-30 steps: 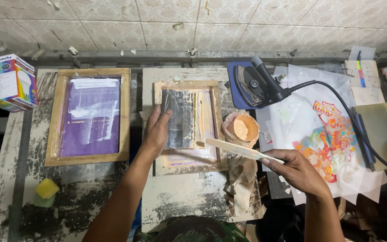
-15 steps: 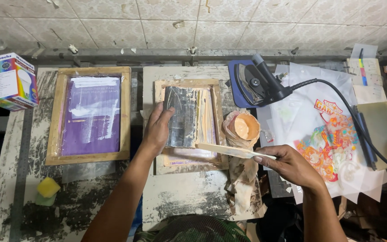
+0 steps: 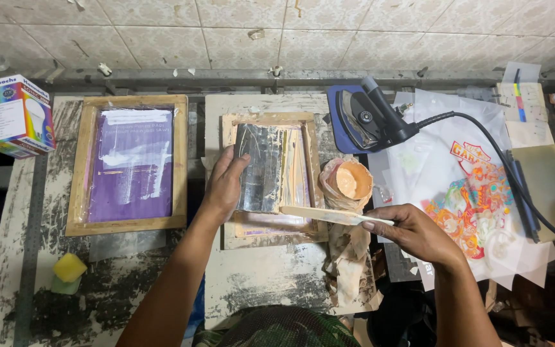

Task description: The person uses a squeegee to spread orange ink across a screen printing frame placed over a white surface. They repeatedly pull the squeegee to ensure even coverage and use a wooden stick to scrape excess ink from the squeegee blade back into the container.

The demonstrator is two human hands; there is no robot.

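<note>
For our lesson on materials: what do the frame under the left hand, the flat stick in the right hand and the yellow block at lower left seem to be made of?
Frame: apparently bare wood, pale tan, matt and paint-smeared.
Stick: probably wood or stiff plastic; thin, flat, cream-coated, so unclear.
Block: likely sponge foam; soft rounded edges, matt yellow on a green layer.
</note>
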